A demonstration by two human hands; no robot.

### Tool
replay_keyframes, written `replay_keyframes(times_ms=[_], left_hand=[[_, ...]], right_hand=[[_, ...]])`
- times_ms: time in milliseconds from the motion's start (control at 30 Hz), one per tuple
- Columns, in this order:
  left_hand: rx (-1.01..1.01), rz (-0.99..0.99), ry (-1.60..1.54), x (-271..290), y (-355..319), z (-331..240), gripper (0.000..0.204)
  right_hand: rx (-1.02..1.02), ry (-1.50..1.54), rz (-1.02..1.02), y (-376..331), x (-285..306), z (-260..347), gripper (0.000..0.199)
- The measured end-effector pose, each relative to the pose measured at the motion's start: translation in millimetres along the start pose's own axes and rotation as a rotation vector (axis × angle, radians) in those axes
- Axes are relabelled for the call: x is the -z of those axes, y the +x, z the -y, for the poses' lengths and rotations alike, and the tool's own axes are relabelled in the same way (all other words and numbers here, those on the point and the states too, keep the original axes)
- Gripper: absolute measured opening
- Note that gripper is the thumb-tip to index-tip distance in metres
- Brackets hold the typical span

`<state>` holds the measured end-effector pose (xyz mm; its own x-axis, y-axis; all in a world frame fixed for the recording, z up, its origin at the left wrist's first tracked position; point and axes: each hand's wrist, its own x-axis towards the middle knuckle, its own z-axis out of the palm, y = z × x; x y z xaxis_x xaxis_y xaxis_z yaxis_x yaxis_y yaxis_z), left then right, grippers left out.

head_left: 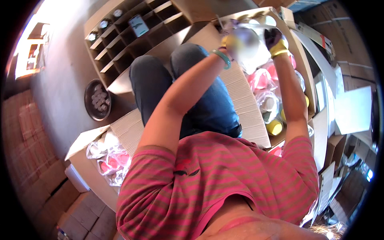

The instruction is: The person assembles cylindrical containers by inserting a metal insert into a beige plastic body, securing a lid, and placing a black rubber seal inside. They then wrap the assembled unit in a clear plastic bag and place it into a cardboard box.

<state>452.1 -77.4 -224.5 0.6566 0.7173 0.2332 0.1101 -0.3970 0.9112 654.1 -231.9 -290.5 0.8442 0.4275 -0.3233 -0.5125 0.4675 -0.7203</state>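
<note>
Both my hands wear purple and yellow gloves and are raised over an open carton point(306, 60) at the far right. A clear plastic bag point(256, 60) with something whitish in it spans the space between them. My right hand point(276, 42) has its fingers curled in on the bag's right edge. At the bag's left side is my left hand point(225, 43), closed against it, its fingers partly lost in a blurred patch. Inside the carton lie several bagged pink pieces point(262, 79), white cups and a yellow-capped container point(274, 127).
A divided carton point(136, 47) holds a few bottles and a phone point(139, 26). A dark bowl point(98, 100) of whitish pieces sits on the floor left of it. Another carton point(90, 170) with bagged pink items is at my left. Stacked boxes point(340, 44) line the right.
</note>
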Motion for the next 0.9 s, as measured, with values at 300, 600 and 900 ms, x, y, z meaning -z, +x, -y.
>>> replay_keyframes(times_ms=[300,600,900], left_hand=[[0.055,0.346,0.102,-2,-9,-38,0.047],[-0.166,1.139,0.803,-33,-80,9,0.027],[-0.427,1.383,0.030,61,-148,-70,0.057]], right_hand=[[0.045,0.071,-0.205,-104,23,1,0.005],[0.602,-1.775,-0.420,-87,-6,-25,0.054],[-0.189,-2.313,0.365,50,39,-108,0.056]])
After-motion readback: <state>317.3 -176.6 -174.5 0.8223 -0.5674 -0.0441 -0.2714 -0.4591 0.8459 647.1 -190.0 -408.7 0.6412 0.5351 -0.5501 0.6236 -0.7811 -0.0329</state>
